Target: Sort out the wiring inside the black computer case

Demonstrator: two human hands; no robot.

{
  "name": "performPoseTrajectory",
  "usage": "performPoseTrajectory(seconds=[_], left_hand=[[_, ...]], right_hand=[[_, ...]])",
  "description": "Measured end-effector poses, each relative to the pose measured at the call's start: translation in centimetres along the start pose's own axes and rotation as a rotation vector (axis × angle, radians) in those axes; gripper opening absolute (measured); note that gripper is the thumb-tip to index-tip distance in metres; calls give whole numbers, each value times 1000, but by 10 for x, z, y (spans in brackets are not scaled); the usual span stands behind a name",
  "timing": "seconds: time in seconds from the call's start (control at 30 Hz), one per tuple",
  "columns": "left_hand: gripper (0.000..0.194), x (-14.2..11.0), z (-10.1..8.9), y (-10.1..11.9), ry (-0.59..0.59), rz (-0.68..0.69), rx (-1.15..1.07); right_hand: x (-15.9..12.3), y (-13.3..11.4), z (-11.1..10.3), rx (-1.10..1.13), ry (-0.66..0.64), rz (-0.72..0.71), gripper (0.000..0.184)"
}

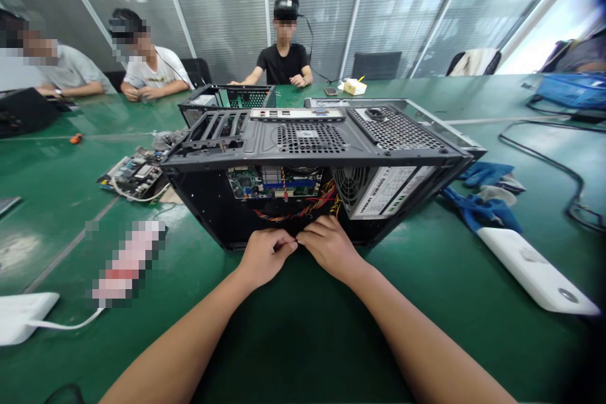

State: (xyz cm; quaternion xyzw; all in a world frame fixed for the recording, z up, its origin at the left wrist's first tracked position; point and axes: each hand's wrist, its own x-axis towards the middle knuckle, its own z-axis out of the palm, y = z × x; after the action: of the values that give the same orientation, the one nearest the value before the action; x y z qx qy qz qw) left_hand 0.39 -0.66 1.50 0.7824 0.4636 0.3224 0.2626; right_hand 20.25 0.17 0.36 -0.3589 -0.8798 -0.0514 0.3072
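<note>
A black computer case [255, 145] lies in front of me with its near side open. Inside show a motherboard [246, 184], a power supply [383, 192] on the right and a bundle of red, yellow and black cables [303, 211]. Both hands are at the lower front edge of the opening, close together. My left hand [265, 255] has thumb and index finger pinched at a small dark thing, too small to name. My right hand [329, 246] has its fingers curled and closed at the same spot, touching or nearly touching the left fingertips; what they hold is hidden.
A loose circuit board [135, 173] lies left of the case, and another open case [227, 96] stands behind. On the right are blue gloves [487, 205], a white power bank [534, 268] and a black cable [568, 161]. A blurred phone [130, 262] is at left. Several people sit opposite.
</note>
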Motion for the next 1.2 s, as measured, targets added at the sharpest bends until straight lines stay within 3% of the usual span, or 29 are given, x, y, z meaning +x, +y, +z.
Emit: performPoseTrajectory(seconds=[0.23,0.37,0.63,1.0,1.2], left_hand=[[14,3,-2,1,-61,-57,-53],[10,2,1,-3,-8,-80,-98],[9,-3,5,-5,89,108,89],[14,-2,3,-3,48,104,162],[13,-5,4,-6,140,113,161]], right_hand=[[1,-4,0,29,13,16,20],[1,-4,-1,34,34,28,21],[0,-4,0,28,-6,45,20],[-3,-7,1,5,84,135,18],[-4,-8,3,-1,219,237,17]])
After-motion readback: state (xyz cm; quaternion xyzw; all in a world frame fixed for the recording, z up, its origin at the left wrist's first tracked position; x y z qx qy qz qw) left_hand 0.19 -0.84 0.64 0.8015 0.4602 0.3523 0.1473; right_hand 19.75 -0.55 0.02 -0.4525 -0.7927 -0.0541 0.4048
